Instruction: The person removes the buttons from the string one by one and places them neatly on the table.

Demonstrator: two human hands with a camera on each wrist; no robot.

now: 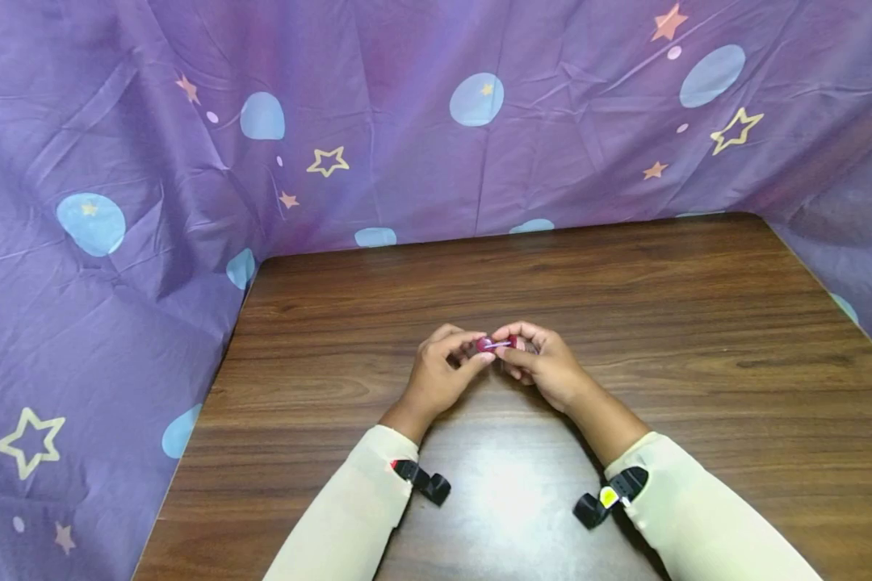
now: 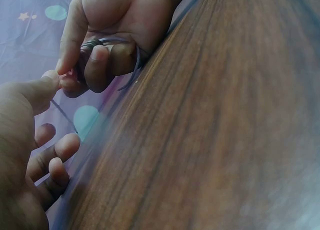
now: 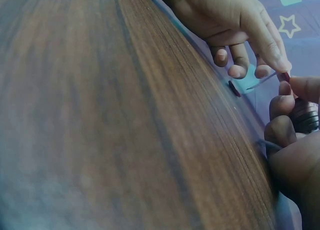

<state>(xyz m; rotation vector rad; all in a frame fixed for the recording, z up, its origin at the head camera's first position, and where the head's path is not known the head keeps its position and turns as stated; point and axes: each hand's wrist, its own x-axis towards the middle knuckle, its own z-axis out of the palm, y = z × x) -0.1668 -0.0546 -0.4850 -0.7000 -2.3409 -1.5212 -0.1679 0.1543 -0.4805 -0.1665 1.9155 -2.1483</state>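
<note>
Above the middle of the table, both hands meet at a small dark-red object (image 1: 485, 344) with a thin pale purple cord across it. My left hand (image 1: 436, 367) pinches its left end between thumb and index finger, the other fingers loosely curled. My right hand (image 1: 548, 367) pinches its right end. In the left wrist view, the right hand's curled fingers also hold a wound coil of cord (image 2: 92, 44), from which a loose loop (image 2: 136, 72) hangs. A small dark-red disc (image 3: 234, 88) shows below the left fingers in the right wrist view. Fingers hide the object's exact kind.
Brown wood-grain table (image 1: 625, 298) spreads beneath both hands, with a bright light reflection near its front. A purple curtain (image 1: 407, 97) with stars and blue spots hangs behind and at the sides. Black straps with small devices (image 1: 432, 486) sit on both sleeves.
</note>
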